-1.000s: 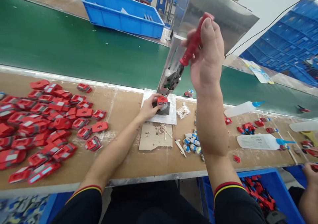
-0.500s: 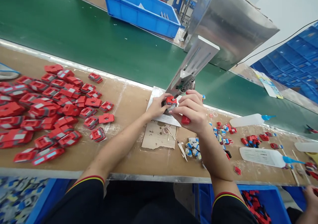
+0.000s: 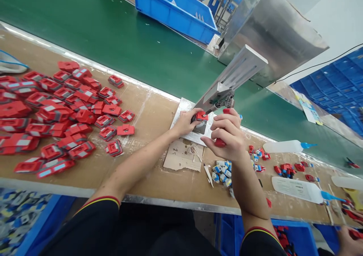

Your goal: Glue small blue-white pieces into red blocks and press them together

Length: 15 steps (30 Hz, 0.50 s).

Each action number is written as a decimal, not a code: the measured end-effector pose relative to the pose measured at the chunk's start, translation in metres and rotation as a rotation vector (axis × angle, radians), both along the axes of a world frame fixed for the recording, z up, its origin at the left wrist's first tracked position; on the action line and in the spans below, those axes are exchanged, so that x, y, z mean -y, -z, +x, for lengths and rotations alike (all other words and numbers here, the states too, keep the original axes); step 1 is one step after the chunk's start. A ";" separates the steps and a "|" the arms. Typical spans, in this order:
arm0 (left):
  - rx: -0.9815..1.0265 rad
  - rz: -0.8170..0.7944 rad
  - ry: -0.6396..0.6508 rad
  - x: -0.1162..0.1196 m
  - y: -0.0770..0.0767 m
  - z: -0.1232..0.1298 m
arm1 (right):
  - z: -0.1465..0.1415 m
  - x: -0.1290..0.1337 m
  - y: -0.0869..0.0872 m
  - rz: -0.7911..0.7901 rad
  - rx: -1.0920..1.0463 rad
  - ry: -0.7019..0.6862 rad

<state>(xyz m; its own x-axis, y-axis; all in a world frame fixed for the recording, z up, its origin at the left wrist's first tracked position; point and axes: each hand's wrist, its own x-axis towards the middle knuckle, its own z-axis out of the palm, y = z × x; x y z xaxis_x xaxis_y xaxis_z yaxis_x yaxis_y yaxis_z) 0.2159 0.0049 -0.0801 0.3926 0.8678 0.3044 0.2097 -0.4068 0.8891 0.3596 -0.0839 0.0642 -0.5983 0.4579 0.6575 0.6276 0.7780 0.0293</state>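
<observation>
Red handle (image 3: 219, 143): raised high in the upper right a second ago, it has swung down to just right of the frame's centre, and our right hand (image 3: 229, 138) has come down with it
Right-hand grip: our fingers curl loosely round the handle, the thumb standing off to the left
Left-hand grip: our left hand (image 3: 185, 123) has thumb and fingers closed on a red piece (image 3: 202, 115)
Red piece: at the frame's centre, above the metal base plate (image 3: 180, 110), under the clamp linkage (image 3: 224, 97)
Slotted metal upright (image 3: 238, 70): leans from the centre towards the upper right
Cardboard scrap (image 3: 177, 159): just below the base plate in the frame
Pile of red pieces (image 3: 86, 117): across the left of the frame, well apart from our hands
Small white-and-blue pieces (image 3: 224, 172): below our right hand, beside a white pointed tool (image 3: 208, 174)
Bottles (image 3: 295, 189): lying with blue tips at the right
Green belt (image 3: 113, 40): crosses behind the bench, a blue crate (image 3: 176, 10) beyond it at top centre
Co-worker's hand (image 3: 347, 241): lower right corner, partly cut off
</observation>
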 end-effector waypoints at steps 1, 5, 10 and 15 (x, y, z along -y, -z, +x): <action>0.000 0.005 0.001 0.000 0.000 0.000 | 0.001 0.001 0.006 -0.004 -0.032 -0.004; -0.015 -0.002 -0.008 -0.001 0.001 0.000 | 0.016 -0.001 0.038 -0.047 -0.461 0.057; 0.005 0.014 -0.004 -0.002 0.004 0.001 | 0.027 -0.021 0.092 -0.347 -0.825 0.347; 0.019 0.016 -0.015 -0.001 0.004 0.002 | 0.017 -0.047 0.119 -0.364 -0.614 0.422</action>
